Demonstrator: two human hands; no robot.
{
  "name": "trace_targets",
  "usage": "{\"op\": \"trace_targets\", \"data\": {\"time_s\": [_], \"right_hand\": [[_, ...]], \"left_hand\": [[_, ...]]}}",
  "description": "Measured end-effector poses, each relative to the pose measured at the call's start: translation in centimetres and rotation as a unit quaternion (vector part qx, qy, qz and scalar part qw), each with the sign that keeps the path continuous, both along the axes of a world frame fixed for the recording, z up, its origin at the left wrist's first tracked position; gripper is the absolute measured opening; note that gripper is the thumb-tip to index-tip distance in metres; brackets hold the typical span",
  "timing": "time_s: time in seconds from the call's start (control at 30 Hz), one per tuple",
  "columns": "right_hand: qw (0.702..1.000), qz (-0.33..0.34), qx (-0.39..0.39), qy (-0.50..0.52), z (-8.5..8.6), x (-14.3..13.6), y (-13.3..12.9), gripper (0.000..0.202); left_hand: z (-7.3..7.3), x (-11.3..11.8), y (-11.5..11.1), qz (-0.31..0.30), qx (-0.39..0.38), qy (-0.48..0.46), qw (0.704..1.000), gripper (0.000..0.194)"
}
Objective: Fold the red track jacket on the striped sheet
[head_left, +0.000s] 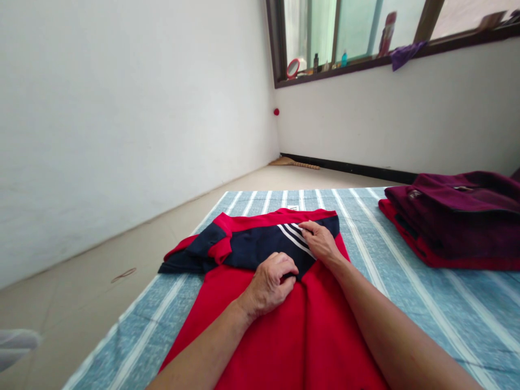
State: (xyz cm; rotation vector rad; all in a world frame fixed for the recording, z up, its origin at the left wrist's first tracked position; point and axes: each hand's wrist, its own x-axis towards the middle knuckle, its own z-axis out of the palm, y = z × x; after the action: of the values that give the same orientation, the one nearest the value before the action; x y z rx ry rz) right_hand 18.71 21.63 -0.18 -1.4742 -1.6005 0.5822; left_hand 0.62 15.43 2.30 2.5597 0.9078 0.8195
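The red garment [264, 346] is lying on the striped sheet [390, 254]. The left hand [271, 283] is resting curled at its dark panel [252, 244], the right [320, 242] is touching the white stripes [293, 240]; whether either is pinching, I cannot tell. The cloth is looking soft, light, probably best held by its edges.

The garment [268, 341] at six o'clock is showing smooth, matt cloth — the folded clothes [455, 233] at three o'clock are looking matt too.
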Motion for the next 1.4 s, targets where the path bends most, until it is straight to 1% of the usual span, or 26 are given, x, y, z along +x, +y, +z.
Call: {"op": "trace_targets", "data": {"time_s": [0.2,0.53,0.87,1.17,1.4], "right_hand": [[1.0,0.001,-0.001,0.004,0.03,0.0,0.02,0.026],[1.0,0.0,-0.001,0.009,0.04,0.0,0.0,0.028],[1.0,0.001,0.0,0.023,0.07,0.02,-0.09,0.027],[0.999,0.002,0.0,0.035,-0.13,0.04,0.07,0.027],[0.999,0.001,0.0,0.033,-0.09,0.07,0.03,0.026]], "left_hand": [[-0.02,-0.02,-0.01,0.002,-0.003,0.004,1.0,0.019],[0.45,0.1,-0.26,0.01,-0.017,0.01,1.0,0.02],[0.31,0.07,-0.17,0.005,-0.016,0.005,1.0,0.019],[-0.17,-0.06,0.12,-0.003,-0.009,-0.01,1.0,0.017],[-0.03,-0.01,0.09,-0.007,-0.008,-0.011,1.0,0.018]]}}
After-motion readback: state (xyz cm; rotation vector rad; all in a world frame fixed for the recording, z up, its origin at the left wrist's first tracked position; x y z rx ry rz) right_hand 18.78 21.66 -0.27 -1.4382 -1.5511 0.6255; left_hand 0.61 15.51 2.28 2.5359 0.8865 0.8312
